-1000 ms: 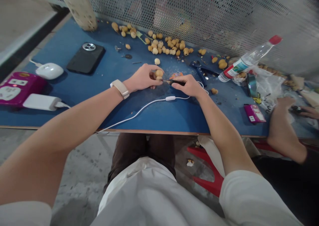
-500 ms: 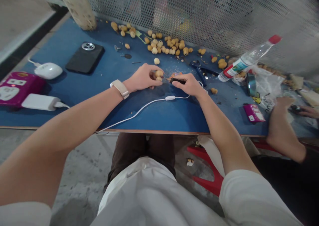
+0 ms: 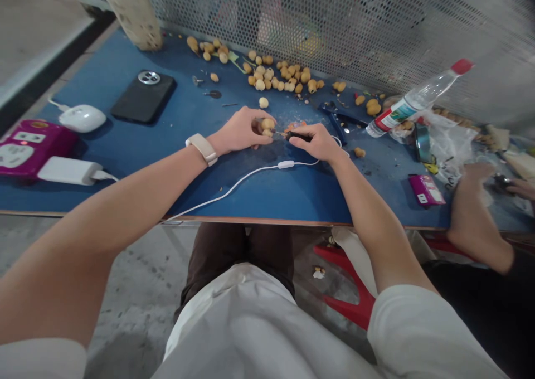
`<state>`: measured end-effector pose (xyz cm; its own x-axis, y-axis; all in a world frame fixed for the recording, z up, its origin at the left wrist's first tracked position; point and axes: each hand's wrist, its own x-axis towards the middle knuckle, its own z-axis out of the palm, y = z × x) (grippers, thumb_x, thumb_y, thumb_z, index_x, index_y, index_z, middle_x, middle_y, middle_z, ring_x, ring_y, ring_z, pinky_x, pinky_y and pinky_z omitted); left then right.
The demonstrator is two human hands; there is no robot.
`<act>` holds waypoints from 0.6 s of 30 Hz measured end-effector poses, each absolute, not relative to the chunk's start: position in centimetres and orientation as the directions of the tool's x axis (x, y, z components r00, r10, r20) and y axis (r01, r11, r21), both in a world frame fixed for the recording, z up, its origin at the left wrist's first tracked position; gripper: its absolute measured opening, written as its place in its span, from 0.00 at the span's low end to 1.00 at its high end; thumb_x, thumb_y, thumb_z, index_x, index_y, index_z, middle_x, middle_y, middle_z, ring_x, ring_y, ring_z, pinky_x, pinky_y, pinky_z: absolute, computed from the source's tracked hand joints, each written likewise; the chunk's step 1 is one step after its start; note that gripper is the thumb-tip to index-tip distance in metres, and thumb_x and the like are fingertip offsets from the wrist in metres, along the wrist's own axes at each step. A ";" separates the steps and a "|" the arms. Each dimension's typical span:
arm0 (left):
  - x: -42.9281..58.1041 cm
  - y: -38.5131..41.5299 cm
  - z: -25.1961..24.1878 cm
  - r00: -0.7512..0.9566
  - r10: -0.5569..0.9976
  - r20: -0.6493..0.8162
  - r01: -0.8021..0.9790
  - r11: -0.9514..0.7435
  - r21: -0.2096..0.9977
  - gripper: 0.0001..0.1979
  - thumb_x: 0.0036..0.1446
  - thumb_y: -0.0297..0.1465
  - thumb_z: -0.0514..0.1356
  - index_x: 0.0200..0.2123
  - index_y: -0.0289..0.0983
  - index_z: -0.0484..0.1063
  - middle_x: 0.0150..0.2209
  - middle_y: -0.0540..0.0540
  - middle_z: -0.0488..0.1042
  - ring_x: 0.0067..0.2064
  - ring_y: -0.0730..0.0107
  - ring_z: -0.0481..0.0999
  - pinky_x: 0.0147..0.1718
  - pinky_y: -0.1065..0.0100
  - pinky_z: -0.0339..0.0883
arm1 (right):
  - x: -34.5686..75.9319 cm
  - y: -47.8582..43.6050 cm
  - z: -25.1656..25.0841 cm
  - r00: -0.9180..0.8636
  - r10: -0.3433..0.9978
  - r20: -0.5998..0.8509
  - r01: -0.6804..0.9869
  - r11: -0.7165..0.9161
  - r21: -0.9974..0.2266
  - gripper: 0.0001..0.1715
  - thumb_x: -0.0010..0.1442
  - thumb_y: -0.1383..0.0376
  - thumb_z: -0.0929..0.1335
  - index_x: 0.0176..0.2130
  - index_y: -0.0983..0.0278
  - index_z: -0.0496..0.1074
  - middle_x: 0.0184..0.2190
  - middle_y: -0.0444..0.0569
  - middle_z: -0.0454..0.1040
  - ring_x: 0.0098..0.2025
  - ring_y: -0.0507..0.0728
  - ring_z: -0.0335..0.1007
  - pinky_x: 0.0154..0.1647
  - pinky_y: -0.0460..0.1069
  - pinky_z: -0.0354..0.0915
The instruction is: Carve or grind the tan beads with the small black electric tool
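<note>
My left hand (image 3: 242,129) has its fingers curled round a small tan gourd (image 3: 268,125), held just above the blue table. In my right hand (image 3: 320,143) is a black-handled rotary tool (image 3: 299,136), gripped like a pen. Its thin metal bit points left and meets the gourd's side; the exact contact is too small to make out. A white cable (image 3: 251,173) with an inline switch (image 3: 286,164) runs across the table to the right hand. Beyond the hands lie a pale loose gourd (image 3: 263,102) and light crumbs.
Several gourds (image 3: 288,75) lie along the perforated metal screen (image 3: 334,28). At left are a phone (image 3: 144,97), a purple power strip (image 3: 39,145) and a white charger (image 3: 69,170). A bottle (image 3: 401,111) and a co-worker's arm (image 3: 474,217) are at right.
Hardly anything differs: the view has shifted very slightly. Both hands keep the gourd and the rotary tool together in the same place.
</note>
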<state>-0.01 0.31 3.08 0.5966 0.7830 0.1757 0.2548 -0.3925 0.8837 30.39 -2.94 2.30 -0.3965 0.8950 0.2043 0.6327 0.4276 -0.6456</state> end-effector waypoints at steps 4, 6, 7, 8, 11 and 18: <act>0.0 0.3 3.0 0.593 0.784 0.183 0.244 -0.392 0.887 0.23 0.56 0.30 0.79 0.55 0.35 0.87 0.30 0.49 0.83 0.30 0.67 0.82 0.36 0.65 0.79 | 30.3 -3.0 2.4 -0.396 0.895 0.203 0.638 0.427 -0.641 0.28 0.71 0.40 0.78 0.50 0.60 0.92 0.42 0.51 0.90 0.48 0.68 0.86 0.51 0.60 0.82; 0.1 0.3 3.1 0.587 0.789 0.183 0.240 -0.385 0.891 0.22 0.56 0.29 0.79 0.54 0.35 0.87 0.29 0.49 0.83 0.29 0.67 0.82 0.36 0.66 0.78 | 30.3 -3.0 2.4 -0.404 0.893 0.199 0.636 0.430 -0.641 0.27 0.71 0.41 0.79 0.50 0.61 0.92 0.42 0.51 0.90 0.48 0.68 0.86 0.52 0.60 0.82; 0.1 0.2 3.1 0.582 0.792 0.183 0.240 -0.382 0.892 0.22 0.56 0.29 0.79 0.54 0.35 0.87 0.29 0.50 0.82 0.29 0.68 0.81 0.36 0.66 0.78 | 30.3 -3.1 2.4 -0.407 0.893 0.195 0.637 0.430 -0.640 0.27 0.71 0.42 0.79 0.50 0.61 0.93 0.42 0.51 0.91 0.48 0.68 0.86 0.52 0.60 0.82; 0.1 0.2 3.1 0.578 0.795 0.183 0.240 -0.381 0.893 0.21 0.55 0.29 0.79 0.53 0.35 0.86 0.28 0.50 0.82 0.28 0.68 0.81 0.35 0.66 0.77 | 30.3 -3.1 2.4 -0.406 0.893 0.193 0.637 0.428 -0.641 0.27 0.71 0.41 0.79 0.50 0.60 0.93 0.42 0.51 0.91 0.48 0.68 0.86 0.52 0.60 0.83; 0.2 0.1 3.3 0.576 0.797 0.185 0.251 -0.387 0.887 0.20 0.55 0.29 0.78 0.52 0.36 0.86 0.27 0.51 0.82 0.27 0.69 0.79 0.33 0.67 0.76 | 30.3 -3.0 2.3 -0.392 0.897 0.201 0.634 0.423 -0.648 0.28 0.70 0.40 0.80 0.50 0.59 0.93 0.42 0.51 0.91 0.49 0.69 0.87 0.53 0.61 0.83; 0.2 0.1 3.3 0.577 0.795 0.185 0.265 -0.397 0.879 0.20 0.55 0.29 0.78 0.52 0.36 0.87 0.28 0.51 0.82 0.28 0.68 0.81 0.35 0.66 0.77 | 30.3 -3.0 2.2 -0.400 0.891 0.217 0.631 0.439 -0.640 0.30 0.72 0.38 0.78 0.50 0.60 0.92 0.43 0.51 0.90 0.49 0.69 0.86 0.53 0.62 0.83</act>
